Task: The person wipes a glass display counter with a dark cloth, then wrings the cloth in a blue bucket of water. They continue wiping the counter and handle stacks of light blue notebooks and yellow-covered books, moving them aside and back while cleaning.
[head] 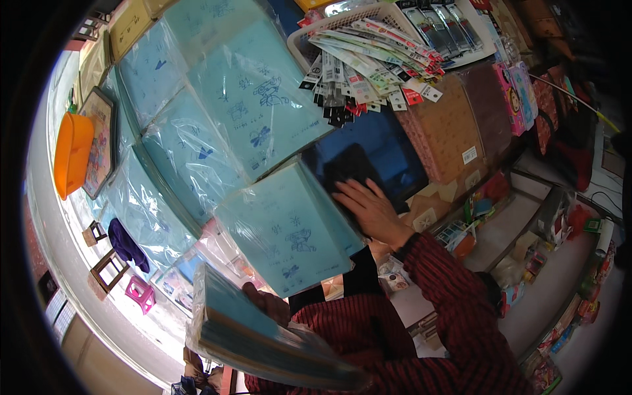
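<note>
My left hand point(269, 302) is shut on a thick stack of blue-covered booklets point(242, 301) in clear plastic, held tilted at the lower middle. Its thumb or fingers show on the top cover; the rest is hidden. My right hand point(370, 207) is spread palm down over a glossy dark blue flat item point(395, 148) with a dark patch on it; contact is hard to tell. Beside the right fingertips, a plastic-wrapped booklet pile point(296, 227) lies at the table's near edge. More wrapped booklet piles point(256, 94) spread to the upper left, with printed drawings on their covers.
A cream plastic basket point(303, 42) holds many slim packets point(365, 49). Near it lie a tray of black packs point(447, 27) and a brown patterned box point(439, 128). An orange tub point(74, 153) stands at the far left. Shelves with small goods point(523, 197) run along the right.
</note>
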`<state>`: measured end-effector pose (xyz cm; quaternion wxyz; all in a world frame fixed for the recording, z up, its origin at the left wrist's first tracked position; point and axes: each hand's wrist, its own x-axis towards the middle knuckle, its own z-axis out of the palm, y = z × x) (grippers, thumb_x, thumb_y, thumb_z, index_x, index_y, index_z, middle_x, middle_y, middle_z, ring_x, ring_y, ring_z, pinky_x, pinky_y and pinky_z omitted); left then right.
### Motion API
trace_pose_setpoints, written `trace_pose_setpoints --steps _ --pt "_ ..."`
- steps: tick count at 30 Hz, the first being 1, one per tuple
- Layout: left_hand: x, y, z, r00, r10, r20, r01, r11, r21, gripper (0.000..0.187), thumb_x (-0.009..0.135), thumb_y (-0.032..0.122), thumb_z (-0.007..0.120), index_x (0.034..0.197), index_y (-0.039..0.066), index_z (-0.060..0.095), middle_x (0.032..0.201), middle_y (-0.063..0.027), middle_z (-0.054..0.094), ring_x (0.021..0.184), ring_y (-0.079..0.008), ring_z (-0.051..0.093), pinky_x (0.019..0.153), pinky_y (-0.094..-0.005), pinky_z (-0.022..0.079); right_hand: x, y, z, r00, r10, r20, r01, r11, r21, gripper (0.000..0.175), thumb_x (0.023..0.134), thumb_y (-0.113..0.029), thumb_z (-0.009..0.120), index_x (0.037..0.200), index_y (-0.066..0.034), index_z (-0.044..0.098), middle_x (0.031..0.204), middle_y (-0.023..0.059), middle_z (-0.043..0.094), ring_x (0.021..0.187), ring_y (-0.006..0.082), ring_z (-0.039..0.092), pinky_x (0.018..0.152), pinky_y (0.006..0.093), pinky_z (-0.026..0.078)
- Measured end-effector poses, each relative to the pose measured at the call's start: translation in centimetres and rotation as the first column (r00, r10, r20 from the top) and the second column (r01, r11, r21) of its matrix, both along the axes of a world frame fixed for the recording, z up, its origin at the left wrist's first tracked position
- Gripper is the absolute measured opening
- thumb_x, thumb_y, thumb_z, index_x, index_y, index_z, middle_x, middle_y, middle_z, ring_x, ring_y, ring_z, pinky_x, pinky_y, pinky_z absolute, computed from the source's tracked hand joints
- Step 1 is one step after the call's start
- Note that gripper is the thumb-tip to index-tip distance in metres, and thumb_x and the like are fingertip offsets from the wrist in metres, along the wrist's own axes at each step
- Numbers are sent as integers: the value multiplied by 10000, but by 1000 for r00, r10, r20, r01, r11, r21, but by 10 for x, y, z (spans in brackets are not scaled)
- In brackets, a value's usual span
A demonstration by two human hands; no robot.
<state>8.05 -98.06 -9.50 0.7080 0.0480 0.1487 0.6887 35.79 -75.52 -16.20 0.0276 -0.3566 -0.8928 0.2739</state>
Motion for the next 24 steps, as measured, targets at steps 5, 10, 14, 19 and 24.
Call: trace_pose_setpoints --steps 5,10,14,19,24 --pt "-10 28 -12 990 -124 68 109 976 188 284 1116 329 445 1126 46 451 968 -268 671 844 -389 680 732 -530 564 11 58 -10 983 -178 34 168 966 196 554 955 -167 645 1493 -171 512 1621 62 408 1506 264 363 1212 541 280" --pt "31 7 24 951 300 -71 -282 755 -592 272 1097 348 475 1091 78 440 843 -179 600 708 -284 584 653 -444 499 22 65 -21 900 -435 -31 429 873 232 553 962 -106 623 1499 -156 501 1612 84 411 1492 294 379 1191 529 304" --pt "32 11 23 957 -29 -289 -134 840 -526 328 1045 365 558 1212 84 528 1109 -104 638 950 -210 628 742 -374 545 48 -7 -10 781 -615 -106 624 770 131 518 954 22 568 1448 -133 572 1539 110 507 1450 325 444 1181 465 352" --pt "66 64 28 961 -261 -86 107 642 -759 608 1011 342 662 1487 21 463 1383 -133 613 1235 -255 621 1038 -431 531 77 -79 22 789 -573 -219 486 802 -348 362 969 55 539 1290 -54 667 1266 90 704 1211 283 660 1013 398 523" --pt "120 141 33 898 -347 -269 80 733 -676 486 1038 314 653 1399 14 528 1271 -121 663 1090 -210 676 952 -367 571 146 -154 70 429 -877 217 686 160 -710 292 1011 -83 561 1280 -22 658 1149 26 689 985 140 641 878 300 515"
